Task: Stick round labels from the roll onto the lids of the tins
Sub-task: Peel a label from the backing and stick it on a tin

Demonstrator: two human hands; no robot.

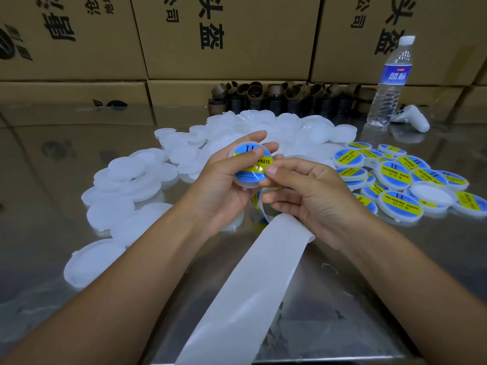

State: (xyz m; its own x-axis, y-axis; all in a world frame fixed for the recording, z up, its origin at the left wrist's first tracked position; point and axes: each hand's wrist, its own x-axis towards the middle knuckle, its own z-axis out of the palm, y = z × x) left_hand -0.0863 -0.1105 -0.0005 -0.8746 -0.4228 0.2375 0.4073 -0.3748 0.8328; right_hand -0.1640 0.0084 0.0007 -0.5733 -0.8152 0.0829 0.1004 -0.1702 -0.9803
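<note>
A white round plastic lid (246,184) is held above the bench (66,143) in the left hand (218,180). The fingers are curled round its rim and the thumb is pressed on the round blue-and-yellow label (254,164) that covers its top. The right hand (311,191) is set just beside it, its fingers curled round the white backing strip (253,285) and its thumb tip laid at the label's right edge. The strip's long axis runs from that hand toward the near bench edge. The label appears to be seated, so smoothing is judged nearly finished. The heap of labelled lids (395,177) lies to the right, nearer the right hand. The plain white lids (126,180) lie left, nearer the left hand. Bare bench is left open near the forearms.
</note>
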